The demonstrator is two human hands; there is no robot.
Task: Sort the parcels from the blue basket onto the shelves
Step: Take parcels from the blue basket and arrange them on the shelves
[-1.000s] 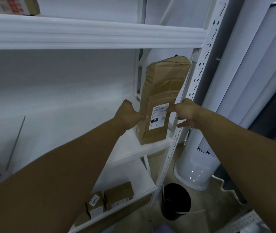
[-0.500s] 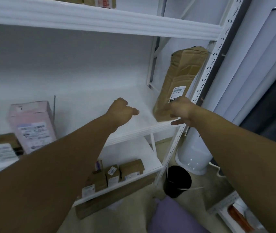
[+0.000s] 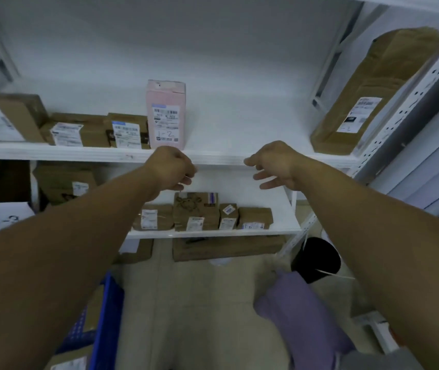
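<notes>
I've got L hand (image 3: 170, 169) clenched on nothing and R hand (image 3: 274, 164) released, both near the shelf (image 3: 226, 158) edge. Tall brown parcel (image 3: 373, 97) leans at its right end on the upright (image 3: 410, 108); could slip or tip, imo. Blue basket (image 3: 108, 311) sits lower left.

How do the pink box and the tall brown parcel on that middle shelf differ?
The pink box is pink card; the tall brown parcel is wrapped in brown paper. The pink box stands mid-shelf beside smaller boxes; the tall brown parcel stands alone at the right end by the perforated post. The tall brown parcel looks larger. Shared: same shelf, white labels facing out.
</notes>
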